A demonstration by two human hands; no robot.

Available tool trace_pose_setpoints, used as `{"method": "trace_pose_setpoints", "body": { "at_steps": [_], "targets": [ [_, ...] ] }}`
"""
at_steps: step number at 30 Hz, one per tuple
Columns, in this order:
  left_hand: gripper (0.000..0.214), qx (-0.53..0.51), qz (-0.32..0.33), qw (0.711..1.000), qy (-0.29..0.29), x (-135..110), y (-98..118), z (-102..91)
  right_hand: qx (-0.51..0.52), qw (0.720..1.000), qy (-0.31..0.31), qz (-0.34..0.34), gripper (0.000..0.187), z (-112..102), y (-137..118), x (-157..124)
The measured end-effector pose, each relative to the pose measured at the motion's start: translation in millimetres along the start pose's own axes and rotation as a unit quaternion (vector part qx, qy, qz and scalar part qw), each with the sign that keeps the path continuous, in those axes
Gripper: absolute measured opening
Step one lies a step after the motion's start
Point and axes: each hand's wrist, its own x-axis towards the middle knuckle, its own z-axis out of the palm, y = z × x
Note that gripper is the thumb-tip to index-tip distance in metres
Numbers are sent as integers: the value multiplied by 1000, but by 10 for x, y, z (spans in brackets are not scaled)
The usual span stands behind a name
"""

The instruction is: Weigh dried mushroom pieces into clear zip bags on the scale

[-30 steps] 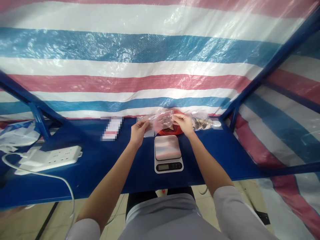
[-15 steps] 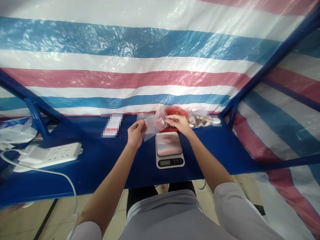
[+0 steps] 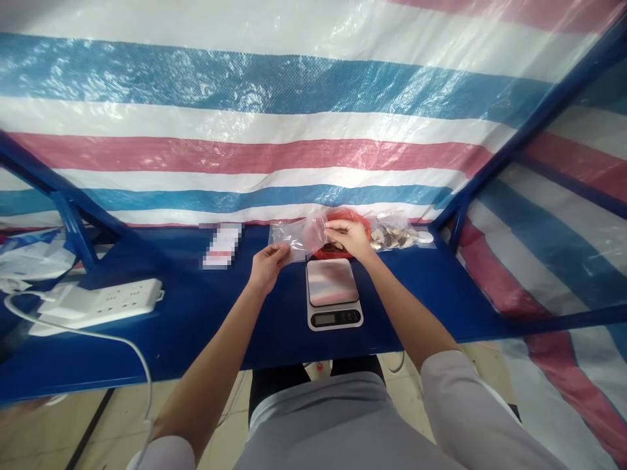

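Between my two hands a clear plastic bag (image 3: 304,240) is stretched out above the table, behind the scale. My left hand (image 3: 269,264) pinches its near left side, and my right hand (image 3: 349,236) pinches its right edge. Just behind and below my right hand sits a red plastic bag (image 3: 360,219) holding dark dried pieces, partly hidden by that hand. The kitchen scale (image 3: 333,282), white with a shiny square plate, stands in front of it with nothing on the plate. To the right lies a clear bag of sliced dried pieces (image 3: 394,238), perhaps mushrooms.
A white power strip (image 3: 122,301) with a plugged-in adapter and cable lies at the left on the blue table (image 3: 206,320). A blurred-out white and red item (image 3: 223,247) lies behind my left hand. Blue frame bars (image 3: 490,170) and striped sheeting (image 3: 274,156) enclose the table.
My left hand has turned and lowered its fingers slightly, and the clear bag now spreads flatter between my hands. My right hand stays nearly in place.
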Motion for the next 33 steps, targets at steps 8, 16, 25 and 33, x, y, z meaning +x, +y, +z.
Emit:
{"method": "trace_pose_setpoints", "body": {
  "at_steps": [8, 16, 25, 33],
  "targets": [
    [48, 59, 16, 998, -10, 81, -45, -102, -7, 999, -36, -17, 26, -108, -98, 169],
    [51, 237, 262, 933, 67, 13, -15, -282, -141, 970, -172, -99, 15, 9, -381, 613],
    [20, 591, 501, 630, -60, 81, -91, -359, -434, 851, -256, -152, 22, 505, -641, 1014],
    [30, 665, 441, 578, -169, 274, -291, -469, -547, 781, -251, -166, 29, 749, -441, 1092]
  ]
}}
